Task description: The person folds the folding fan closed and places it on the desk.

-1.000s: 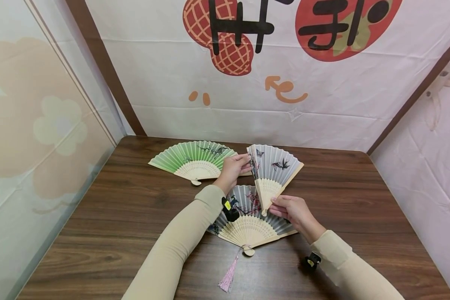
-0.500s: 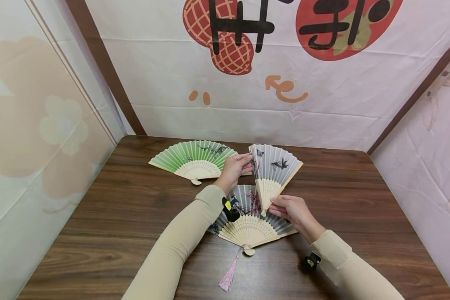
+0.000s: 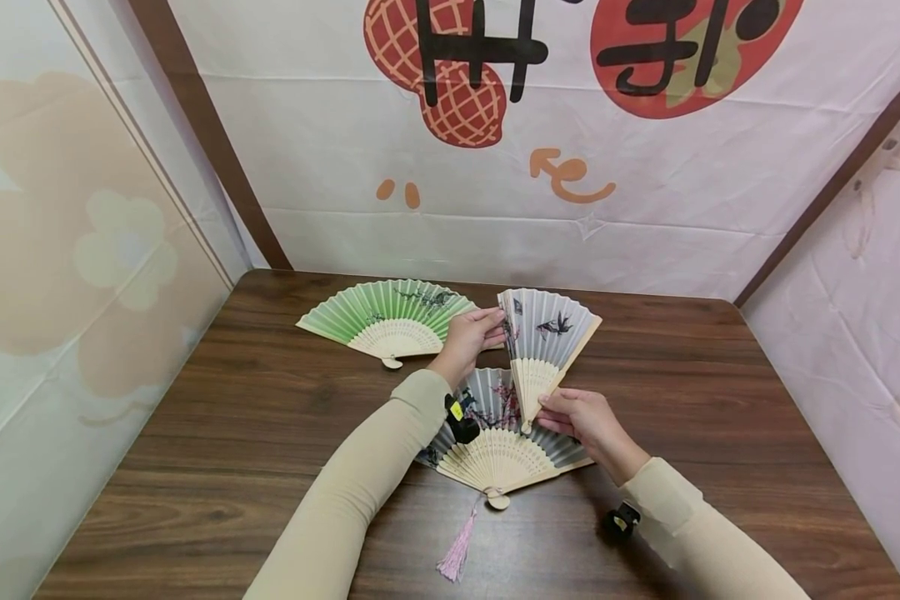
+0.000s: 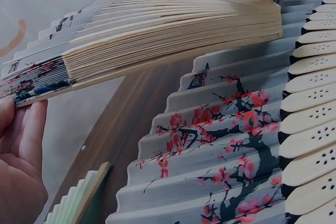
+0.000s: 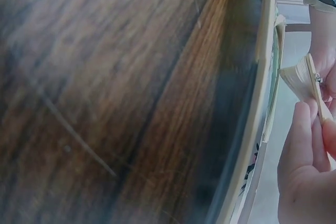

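A partly folded grey hand fan (image 3: 553,329) with a dark bird on it is held up between my two hands, above the table. My left hand (image 3: 467,340) pinches its left edge near the top. Down by the pivot, my right hand (image 3: 588,423) grips the light wooden ribs. The left wrist view shows the fan's stacked ribs (image 4: 173,32), with my left hand (image 4: 23,156) at the cloth end. Beneath it lies a spread grey fan (image 3: 498,454) with pink blossoms, partly hidden by my left wrist. Its pink tassel (image 3: 457,550) points toward me.
Behind my left hand a spread green fan (image 3: 393,321) lies on the brown wooden table (image 3: 270,467), its right part covered by the hand. A white printed cloth wall (image 3: 420,237) rises at the table's back edge, with further cloth walls at both sides.
The held fan has become slightly narrower, its right edge moving a little to the left. Both hands keep their hold and nearly the same place. The two lying fans have not moved.
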`<state>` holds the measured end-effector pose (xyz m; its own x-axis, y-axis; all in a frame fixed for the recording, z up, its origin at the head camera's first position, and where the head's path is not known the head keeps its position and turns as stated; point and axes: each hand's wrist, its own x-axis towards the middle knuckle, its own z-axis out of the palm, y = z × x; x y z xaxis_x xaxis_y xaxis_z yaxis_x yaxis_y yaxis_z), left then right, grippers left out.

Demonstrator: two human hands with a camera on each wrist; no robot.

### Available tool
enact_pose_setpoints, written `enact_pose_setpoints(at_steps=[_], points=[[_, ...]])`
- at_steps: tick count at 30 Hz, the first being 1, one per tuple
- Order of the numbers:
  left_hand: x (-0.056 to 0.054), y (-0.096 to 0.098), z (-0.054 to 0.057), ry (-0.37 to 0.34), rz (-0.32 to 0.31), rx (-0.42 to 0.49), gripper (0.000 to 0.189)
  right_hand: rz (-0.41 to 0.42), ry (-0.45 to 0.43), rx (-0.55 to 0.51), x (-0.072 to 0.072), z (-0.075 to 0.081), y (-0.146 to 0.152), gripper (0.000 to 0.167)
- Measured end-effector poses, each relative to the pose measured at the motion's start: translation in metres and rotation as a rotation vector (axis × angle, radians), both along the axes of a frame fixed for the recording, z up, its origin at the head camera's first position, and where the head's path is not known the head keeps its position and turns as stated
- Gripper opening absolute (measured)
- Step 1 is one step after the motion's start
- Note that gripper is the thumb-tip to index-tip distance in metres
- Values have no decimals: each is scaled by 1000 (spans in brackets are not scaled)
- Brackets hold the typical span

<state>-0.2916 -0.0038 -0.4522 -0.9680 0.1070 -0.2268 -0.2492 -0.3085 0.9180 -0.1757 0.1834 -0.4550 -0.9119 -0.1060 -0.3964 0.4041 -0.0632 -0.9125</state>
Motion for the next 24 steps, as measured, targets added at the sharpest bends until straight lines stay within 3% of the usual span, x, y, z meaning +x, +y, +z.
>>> enact_pose_setpoints(at_steps=[8, 24], points=[[1, -1, 3, -12, -4, -12, 31, 31, -4, -66, -1, 1, 3, 26], [3, 4, 1, -12, -4, -11, 30, 84, 3, -92, 0, 0, 4, 29]])
